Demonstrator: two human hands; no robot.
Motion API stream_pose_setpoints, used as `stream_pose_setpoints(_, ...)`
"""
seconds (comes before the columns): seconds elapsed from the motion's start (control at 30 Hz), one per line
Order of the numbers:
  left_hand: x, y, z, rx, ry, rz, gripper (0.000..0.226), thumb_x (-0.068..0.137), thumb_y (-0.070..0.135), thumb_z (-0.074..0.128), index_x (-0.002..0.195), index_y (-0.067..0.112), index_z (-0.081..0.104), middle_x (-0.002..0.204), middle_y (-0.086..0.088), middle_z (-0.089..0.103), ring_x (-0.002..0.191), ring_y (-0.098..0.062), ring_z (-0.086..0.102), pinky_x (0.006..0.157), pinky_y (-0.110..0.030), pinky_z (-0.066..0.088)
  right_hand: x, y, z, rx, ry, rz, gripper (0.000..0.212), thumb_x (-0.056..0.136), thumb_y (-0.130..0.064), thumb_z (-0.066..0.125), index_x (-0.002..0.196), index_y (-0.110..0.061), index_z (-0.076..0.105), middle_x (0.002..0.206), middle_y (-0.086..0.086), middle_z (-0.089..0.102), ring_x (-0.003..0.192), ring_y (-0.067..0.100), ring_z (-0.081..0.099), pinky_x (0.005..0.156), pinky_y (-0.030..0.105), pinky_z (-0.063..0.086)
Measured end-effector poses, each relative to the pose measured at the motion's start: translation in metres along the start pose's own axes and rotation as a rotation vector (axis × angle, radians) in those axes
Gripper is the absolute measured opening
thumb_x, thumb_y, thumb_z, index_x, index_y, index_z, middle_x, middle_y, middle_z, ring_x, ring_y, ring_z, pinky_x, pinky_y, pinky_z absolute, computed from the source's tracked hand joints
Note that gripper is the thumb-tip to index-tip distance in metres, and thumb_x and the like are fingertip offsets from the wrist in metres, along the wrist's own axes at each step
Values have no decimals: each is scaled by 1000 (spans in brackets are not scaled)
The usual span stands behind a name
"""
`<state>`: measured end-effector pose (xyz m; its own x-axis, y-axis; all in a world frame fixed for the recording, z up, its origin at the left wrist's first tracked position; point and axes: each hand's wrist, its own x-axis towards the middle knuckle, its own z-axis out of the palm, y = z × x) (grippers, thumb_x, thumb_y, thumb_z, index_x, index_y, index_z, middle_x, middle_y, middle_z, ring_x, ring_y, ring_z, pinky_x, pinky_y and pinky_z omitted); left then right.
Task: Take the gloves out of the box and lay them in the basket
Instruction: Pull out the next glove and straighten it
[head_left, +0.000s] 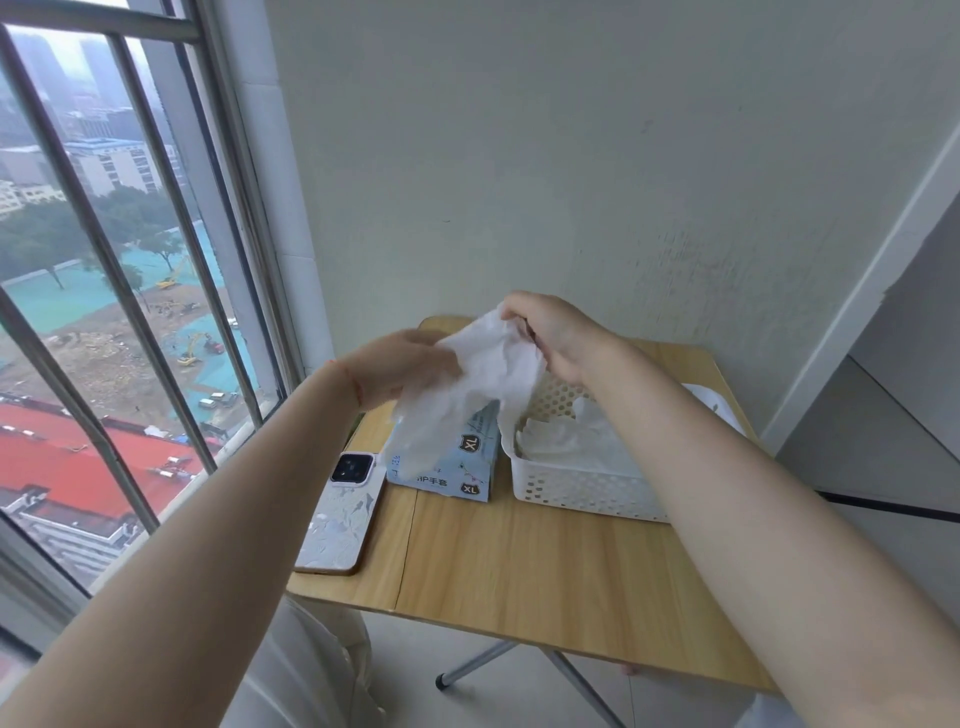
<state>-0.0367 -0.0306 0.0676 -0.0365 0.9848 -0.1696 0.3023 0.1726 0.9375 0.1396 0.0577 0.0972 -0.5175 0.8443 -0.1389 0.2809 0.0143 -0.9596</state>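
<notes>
My right hand pinches a glove above the box; my left hand grips its side. I should spread it flat, then lower it into the basket.

One box, one basket, one phone, one table and two hands are seen, the left and the right

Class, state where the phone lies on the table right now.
The phone lies flat near the table's left edge by the window, just left of the glove box.
</notes>
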Motion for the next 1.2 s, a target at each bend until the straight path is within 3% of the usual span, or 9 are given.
stream_pose_setpoints(0.07, -6, -12, -4, 16, -276, -68, 38, 83, 20, 68, 119, 8, 64, 115, -12, 71, 103, -28, 69, 91, -39, 54, 0, 1, -1, -96, 13, -14, 15, 81, -20, 58, 68, -16, 52, 62, 3, 49, 56, 20, 48, 57, 27, 36)
stream_pose_setpoints(0.13, -10, -17, -1, 10, -381, -103, 44, 88, 33, 66, 123, 7, 63, 122, -12, 69, 114, -28, 65, 98, -38, 50, 1, 3, 0, -193, -1, -33, 15, 77, -29, 63, 78, -15, 59, 73, 8, 53, 66, 21, 52, 64, 31, 38)
stream_pose_setpoints(0.3, 0, -24, 10, -217, -104, 14, 54, 82, 37, 70, 119, -2, 65, 118, -17, 68, 105, -29, 66, 99, -46, 52, 3, 5, 4, -348, 4, -103, 23, 90, -38, 60, 86, -15, 57, 78, 7, 48, 70, 19, 46, 66, 30, 37)
stream_pose_setpoints(0.47, -1, -32, 13, -220, 14, 66, 54, 83, 43, 69, 113, -2, 66, 113, -28, 65, 99, -32, 62, 101, -55, 44, 1, 7, 5, -344, -34, -51, 33, 94, -41, 58, 82, -11, 62, 74, 11, 56, 62, 21, 53, 58, 28, 41)
stream_pose_setpoints(0.67, -6, -43, 9, -268, -59, 16, 32, 85, 36, 73, 98, 7, 73, 98, -12, 73, 88, -26, 70, 76, -34, 57, 8, 14, 4, -308, 161, -110, 28, 92, -28, 64, 71, -12, 56, 66, -1, 52, 57, 14, 49, 55, 23, 38)
stream_pose_setpoints(0.77, -9, -53, 3, -225, -103, -38, 34, 83, 33, 76, 98, 3, 73, 98, -18, 72, 85, -29, 69, 82, -40, 56, 11, 13, 1, -333, 245, -117, 19, 92, -25, 61, 80, -13, 54, 71, 5, 45, 62, 17, 44, 59, 25, 35)
stream_pose_setpoints(0.9, -12, -58, -2, -273, -44, -21, 24, 94, 22, 63, 76, 8, 71, 77, -10, 69, 71, -20, 67, 69, -29, 55, 11, 8, -1, -383, 247, -56, 19, 94, -22, 55, 79, -11, 49, 75, 7, 45, 68, 18, 45, 62, 26, 34)
stream_pose_setpoints(1.0, -11, -59, -6, -368, 44, -1, 25, 95, 22, 62, 103, 0, 71, 98, -16, 71, 89, -26, 68, 86, -38, 56, 10, 6, 0, -360, 253, -24, 21, 94, -18, 51, 74, -14, 45, 71, 5, 43, 61, 18, 41, 54, 25, 31)
stream_pose_setpoints(1.2, -4, -53, -5, -421, 199, -14, 32, 95, 26, 64, 110, -2, 65, 93, -17, 65, 75, -27, 62, 78, -40, 55, 7, 10, 2, -281, 273, 0, 27, 98, -17, 44, 71, -14, 38, 66, 5, 35, 55, 18, 33, 46, 21, 28)
